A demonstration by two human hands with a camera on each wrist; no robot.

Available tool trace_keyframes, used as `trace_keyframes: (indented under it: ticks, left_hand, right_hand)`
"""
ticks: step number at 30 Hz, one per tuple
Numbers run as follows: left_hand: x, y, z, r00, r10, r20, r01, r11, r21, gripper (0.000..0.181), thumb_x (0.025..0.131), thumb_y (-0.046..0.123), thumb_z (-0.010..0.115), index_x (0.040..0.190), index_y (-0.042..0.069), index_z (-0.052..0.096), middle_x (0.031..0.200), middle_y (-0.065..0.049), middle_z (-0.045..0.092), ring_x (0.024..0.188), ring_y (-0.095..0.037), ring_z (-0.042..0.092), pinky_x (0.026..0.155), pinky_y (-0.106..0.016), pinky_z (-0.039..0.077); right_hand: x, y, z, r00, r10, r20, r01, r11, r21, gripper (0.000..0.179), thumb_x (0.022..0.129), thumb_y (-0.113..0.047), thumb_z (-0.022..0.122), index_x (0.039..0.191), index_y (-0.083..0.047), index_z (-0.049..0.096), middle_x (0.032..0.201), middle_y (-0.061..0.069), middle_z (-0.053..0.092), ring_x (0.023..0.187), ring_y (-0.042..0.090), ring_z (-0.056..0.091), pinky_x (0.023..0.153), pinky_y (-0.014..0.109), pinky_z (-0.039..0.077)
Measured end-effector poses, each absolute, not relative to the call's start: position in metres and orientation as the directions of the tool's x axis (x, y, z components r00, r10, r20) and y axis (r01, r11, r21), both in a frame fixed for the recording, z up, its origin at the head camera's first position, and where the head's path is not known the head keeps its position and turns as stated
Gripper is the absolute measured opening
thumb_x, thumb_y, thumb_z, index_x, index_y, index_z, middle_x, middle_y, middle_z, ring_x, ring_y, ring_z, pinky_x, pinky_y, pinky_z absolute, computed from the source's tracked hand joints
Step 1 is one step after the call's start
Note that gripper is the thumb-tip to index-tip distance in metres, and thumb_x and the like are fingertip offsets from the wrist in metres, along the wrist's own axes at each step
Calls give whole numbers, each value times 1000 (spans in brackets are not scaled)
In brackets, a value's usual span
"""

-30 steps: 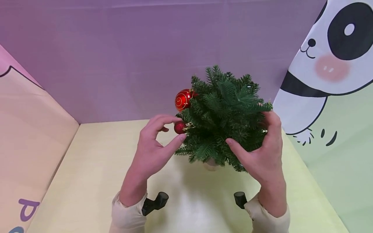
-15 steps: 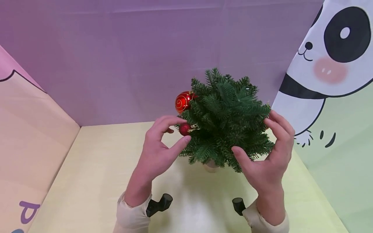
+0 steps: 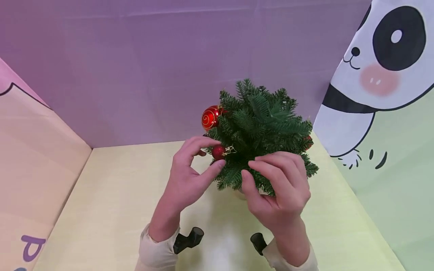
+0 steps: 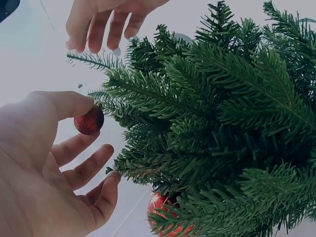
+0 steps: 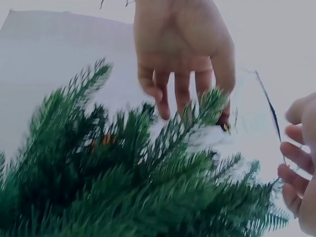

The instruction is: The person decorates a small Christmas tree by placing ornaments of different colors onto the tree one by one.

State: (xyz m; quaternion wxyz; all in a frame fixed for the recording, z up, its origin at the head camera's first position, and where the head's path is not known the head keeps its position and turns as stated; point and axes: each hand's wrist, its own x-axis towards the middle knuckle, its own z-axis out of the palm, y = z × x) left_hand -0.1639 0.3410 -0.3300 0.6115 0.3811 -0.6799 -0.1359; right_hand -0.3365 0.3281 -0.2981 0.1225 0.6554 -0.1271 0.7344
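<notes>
Between thumb and index finger my left hand [image 3: 188, 177] pinches a small red glitter bauble [image 3: 218, 152], whose gold cap and loop point right, toward the tree. The small green artificial Christmas tree [image 3: 262, 120] stands just beyond both hands. In front of its lower branches is my right hand [image 3: 283, 188], fingers loosely bent, with nothing between thumb and fingertips. In the left wrist view the bauble [image 4: 89, 120] sits beside the branch tips. The right wrist view shows it mostly hidden behind my left hand's fingers.
A larger red ball with a gold swirl [image 3: 210, 117] hangs at the tree's upper left. Another red ornament [image 3: 309, 142] shows among the right branches. The tree's pale base [image 3: 239, 195] rests on the light table [image 3: 118, 195], with a purple backdrop [image 3: 152, 75] behind.
My right hand has left the tree's right side and moved left toward the bauble, its fingers drawing closer together. My left hand, still pinching the bauble, has shifted slightly right.
</notes>
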Motion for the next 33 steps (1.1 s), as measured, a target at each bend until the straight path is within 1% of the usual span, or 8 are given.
trace_keyframes:
  ticks: [3, 5, 7, 10, 16, 22, 26, 33]
  left_hand:
    - [-165, 342, -331, 22, -681, 732, -351, 680, 644, 33, 81, 4, 76, 113, 7, 67, 109, -1, 63, 104, -19, 54, 82, -41, 44]
    - [-165, 343, -331, 18, -681, 732, -354, 681, 641, 33, 81, 4, 77, 113, 6, 67, 109, -1, 62, 104, -19, 54, 82, -41, 44]
    - [-165, 344, -330, 18, -680, 733, -354, 681, 641, 33, 81, 4, 76, 113, 5, 67, 109, -1, 62, 104, -19, 54, 83, -41, 44]
    - [-166, 344, -330, 17, -677, 735, -354, 684, 638, 33, 81, 4, 76, 113, 6, 67, 110, -1, 62, 104, -19, 54, 83, -40, 44]
    - [-166, 346, -332, 13, -681, 732, -352, 682, 641, 34, 81, 4, 76, 113, 9, 67, 110, 0, 62, 104, -18, 54, 83, -37, 44]
    - [-168, 346, -332, 0, -685, 729, -352, 682, 641, 34, 81, 4, 76, 113, 8, 67, 111, 0, 62, 106, -19, 53, 83, -37, 44]
    - [-169, 348, -332, 4, -688, 725, -355, 677, 645, 33, 81, 4, 76, 113, 8, 67, 110, 0, 62, 105, -19, 53, 82, -37, 45]
    - [-169, 348, -335, 11, -681, 732, -343, 685, 643, 34, 80, 4, 76, 112, 8, 68, 110, -1, 63, 106, -20, 54, 82, -39, 45]
  right_hand:
    - [-337, 331, -296, 14, -35, 999, -358, -933, -27, 24, 88, -21, 68, 76, -1, 72, 75, 11, 66, 70, 32, 56, 70, 40, 41]
    - [-337, 332, -294, 80, -63, 995, -379, -925, -28, 21, 87, -20, 68, 79, -1, 73, 77, 11, 67, 73, 33, 57, 70, 43, 41]
    - [-338, 333, -292, 128, -90, 988, -400, -916, -32, 18, 86, -18, 68, 81, -1, 74, 79, 11, 67, 76, 33, 58, 70, 45, 40]
    - [-339, 332, -290, 163, -120, 979, -428, -903, -39, 15, 84, -15, 69, 83, -1, 74, 82, 11, 68, 79, 34, 58, 70, 47, 39]
    - [-339, 328, -293, 187, -144, 972, -441, -896, -48, 13, 84, -14, 69, 82, -2, 74, 83, 10, 67, 81, 34, 59, 70, 47, 38]
    - [-336, 323, -297, 162, -125, 979, -459, -888, -37, 14, 85, -13, 68, 79, -3, 74, 80, 8, 68, 80, 33, 59, 70, 47, 37]
    - [-334, 322, -300, 152, -131, 980, -464, -885, -46, 13, 85, -11, 67, 77, -3, 74, 79, 7, 68, 80, 32, 60, 70, 46, 37]
    - [-337, 321, -305, 148, -153, 977, -487, -871, -63, 13, 81, -15, 69, 82, -3, 74, 82, 8, 68, 82, 34, 60, 73, 48, 38]
